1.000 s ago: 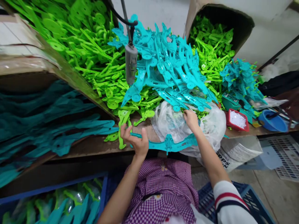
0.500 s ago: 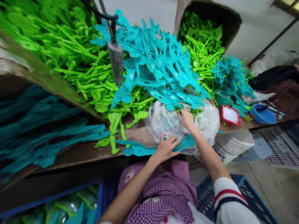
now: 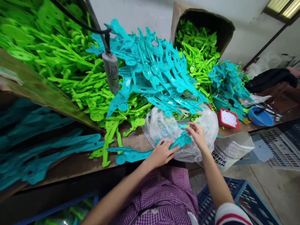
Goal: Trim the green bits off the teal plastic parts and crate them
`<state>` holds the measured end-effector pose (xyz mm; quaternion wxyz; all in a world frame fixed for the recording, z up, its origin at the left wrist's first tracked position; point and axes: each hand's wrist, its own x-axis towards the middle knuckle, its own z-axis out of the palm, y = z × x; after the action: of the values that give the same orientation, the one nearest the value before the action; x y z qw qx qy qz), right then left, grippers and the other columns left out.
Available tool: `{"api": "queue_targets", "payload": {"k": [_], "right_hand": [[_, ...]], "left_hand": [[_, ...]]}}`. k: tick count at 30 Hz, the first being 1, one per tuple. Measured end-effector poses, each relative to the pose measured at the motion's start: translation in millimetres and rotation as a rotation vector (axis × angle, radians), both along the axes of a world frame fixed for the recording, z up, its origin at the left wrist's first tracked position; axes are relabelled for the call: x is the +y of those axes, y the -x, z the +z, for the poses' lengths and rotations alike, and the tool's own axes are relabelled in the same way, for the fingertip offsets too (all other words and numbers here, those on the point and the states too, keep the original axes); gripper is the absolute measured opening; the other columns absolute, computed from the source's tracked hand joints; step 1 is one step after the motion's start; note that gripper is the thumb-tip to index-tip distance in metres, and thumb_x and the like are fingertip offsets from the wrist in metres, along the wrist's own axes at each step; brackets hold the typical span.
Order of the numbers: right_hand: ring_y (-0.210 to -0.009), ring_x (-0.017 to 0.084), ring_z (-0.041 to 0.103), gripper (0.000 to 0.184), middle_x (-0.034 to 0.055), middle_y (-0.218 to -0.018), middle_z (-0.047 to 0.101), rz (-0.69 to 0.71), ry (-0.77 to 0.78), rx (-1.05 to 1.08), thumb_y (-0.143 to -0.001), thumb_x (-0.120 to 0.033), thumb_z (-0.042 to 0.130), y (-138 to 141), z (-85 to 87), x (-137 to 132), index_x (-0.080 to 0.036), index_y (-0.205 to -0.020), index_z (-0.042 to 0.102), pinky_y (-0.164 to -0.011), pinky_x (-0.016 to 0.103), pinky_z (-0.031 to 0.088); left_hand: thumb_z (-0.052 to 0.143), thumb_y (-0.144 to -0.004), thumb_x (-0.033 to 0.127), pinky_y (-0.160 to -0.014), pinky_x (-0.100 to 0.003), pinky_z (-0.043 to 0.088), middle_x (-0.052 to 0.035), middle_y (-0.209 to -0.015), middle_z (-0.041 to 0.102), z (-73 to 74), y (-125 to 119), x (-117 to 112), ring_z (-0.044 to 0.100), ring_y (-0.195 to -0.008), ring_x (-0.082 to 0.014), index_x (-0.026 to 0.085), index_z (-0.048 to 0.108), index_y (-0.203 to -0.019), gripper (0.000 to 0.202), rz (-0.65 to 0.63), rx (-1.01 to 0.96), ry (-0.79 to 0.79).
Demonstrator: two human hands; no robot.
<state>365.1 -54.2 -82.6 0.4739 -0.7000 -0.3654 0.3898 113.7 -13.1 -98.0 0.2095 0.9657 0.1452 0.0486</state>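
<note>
A long teal plastic part (image 3: 136,156) lies along the bench's front edge, its right end raised against a clear plastic bag (image 3: 159,125). My left hand (image 3: 162,153) is closed over the middle of this part, fingers across its upper side. Just above the part's right end, my right hand (image 3: 197,134) pinches a small green plastic piece (image 3: 187,125), which shows only as a speck at the fingertips. Small green pieces (image 3: 187,116) fill the bag's open top behind my right hand.
Teal parts (image 3: 154,68) are heaped at the back, over green parts (image 3: 77,68). A grey electric screwdriver (image 3: 111,72) hangs at the left. Rightward stand a red tray (image 3: 238,125) of white pieces and a blue bowl (image 3: 260,116). Blue crates (image 3: 248,200) sit below the bench.
My right hand has come back out of the bag towards the teal part, with a small green piece between its fingertips. My left hand has closed on the teal part and its right end has risen.
</note>
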Motion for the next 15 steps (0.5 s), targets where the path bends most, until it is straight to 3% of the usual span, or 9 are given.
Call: {"api": "queue_targets", "payload": {"k": [4,10,15], "right_hand": [[-0.074,0.019,0.069,0.037,0.0050,-0.083,0.071,-0.098,0.049,0.164,-0.085,-0.050,0.066,-5,-17.2,-34,-0.017,-0.100,0.058,-0.066,0.028,0.055],[-0.077,0.019,0.064,0.040,0.0058,-0.083,0.070,-0.080,0.080,-0.191,-0.087,-0.056,0.062,4,-36.0,-33,-0.016,-0.093,0.067,-0.069,0.027,0.050],[-0.078,0.019,0.064,0.041,0.0060,-0.084,0.070,-0.109,0.085,-0.241,-0.088,-0.056,0.059,6,-46.3,-26,-0.017,-0.093,0.068,-0.070,0.028,0.049]], "left_hand": [[0.046,-0.100,0.035,-0.100,-0.044,0.033,-0.0128,-0.127,0.057,-3.2,-2,10,0.052,-0.115,-0.0270,0.033,0.057,-0.137,0.039,0.028,-0.006,-0.005],[0.043,-0.101,0.037,-0.098,-0.042,0.033,-0.0109,-0.126,0.058,-12.8,-5,11,0.053,-0.114,-0.0253,0.034,0.057,-0.136,0.038,0.010,0.001,-0.019],[0.043,-0.101,0.038,-0.099,-0.042,0.033,-0.0102,-0.128,0.057,-15.6,-4,11,0.052,-0.115,-0.0255,0.036,0.057,-0.137,0.038,0.013,0.002,-0.014]]}}
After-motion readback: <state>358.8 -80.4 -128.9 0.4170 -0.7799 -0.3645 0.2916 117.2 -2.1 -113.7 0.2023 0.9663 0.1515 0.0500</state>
